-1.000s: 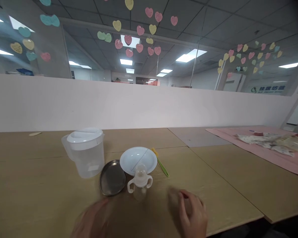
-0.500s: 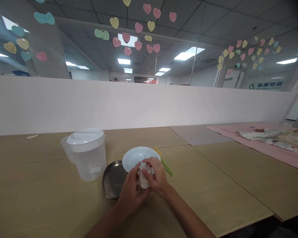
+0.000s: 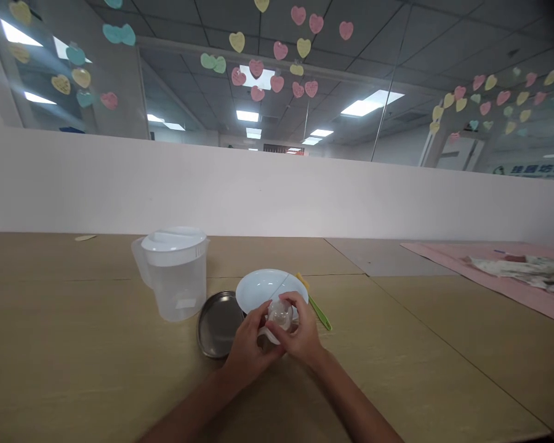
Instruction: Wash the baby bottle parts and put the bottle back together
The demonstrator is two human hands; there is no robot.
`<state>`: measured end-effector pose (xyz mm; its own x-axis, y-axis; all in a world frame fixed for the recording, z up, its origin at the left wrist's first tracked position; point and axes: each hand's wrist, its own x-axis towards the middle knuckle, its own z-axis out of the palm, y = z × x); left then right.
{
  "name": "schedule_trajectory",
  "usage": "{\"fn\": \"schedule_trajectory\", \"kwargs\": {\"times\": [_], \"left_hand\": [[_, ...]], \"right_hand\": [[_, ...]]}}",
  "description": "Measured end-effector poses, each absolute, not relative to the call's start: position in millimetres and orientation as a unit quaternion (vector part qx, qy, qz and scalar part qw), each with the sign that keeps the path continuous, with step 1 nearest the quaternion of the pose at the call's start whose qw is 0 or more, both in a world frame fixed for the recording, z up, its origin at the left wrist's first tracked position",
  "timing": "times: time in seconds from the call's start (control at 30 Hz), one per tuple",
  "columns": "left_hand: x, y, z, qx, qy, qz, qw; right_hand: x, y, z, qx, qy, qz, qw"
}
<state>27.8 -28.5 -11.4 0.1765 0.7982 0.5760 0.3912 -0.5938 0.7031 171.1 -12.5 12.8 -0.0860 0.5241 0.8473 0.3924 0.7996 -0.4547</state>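
Observation:
Both of my hands hold a small clear and white plastic container [image 3: 279, 315] just in front of a white bowl [image 3: 264, 288]. My left hand [image 3: 252, 346] has its fingers closed on the container's left side and underside. The fingers and thumb of my right hand [image 3: 303, 330] grip its right side and top. A dark metal tray [image 3: 218, 326] lies to the left of the bowl, beside my left hand. A brush with a green handle [image 3: 321, 312] and a yellow head rests against the bowl's right side.
A translucent pitcher [image 3: 178, 286] with a white lid stands behind the metal tray. A pink cloth [image 3: 447, 261] with crumpled material on it covers the table's far right. A white wall [image 3: 277, 197] with glass above runs along the back.
The view has turned slightly left, so things sit further right. The container is tilted differently between my hands, with its clear round part now facing me.

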Motion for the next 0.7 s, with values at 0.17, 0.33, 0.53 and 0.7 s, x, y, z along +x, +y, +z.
{"fn": "schedule_trajectory", "kwargs": {"times": [0.17,0.33,0.53,0.7], "left_hand": [[26,-30,-7,0.747,0.414,0.484,0.191],[25,-31,-2,0.757,0.430,0.469,0.153],[25,-30,-2,0.767,0.426,0.469,0.103],[25,-30,-4,0.775,0.419,0.468,0.071]], "right_hand": [[175,-12,14,-0.284,-0.755,0.046,0.589],[180,-12,16,-0.251,-0.776,0.049,0.576],[183,-11,17,-0.206,-0.794,0.055,0.569],[184,-12,18,-0.189,-0.801,0.087,0.561]]}}
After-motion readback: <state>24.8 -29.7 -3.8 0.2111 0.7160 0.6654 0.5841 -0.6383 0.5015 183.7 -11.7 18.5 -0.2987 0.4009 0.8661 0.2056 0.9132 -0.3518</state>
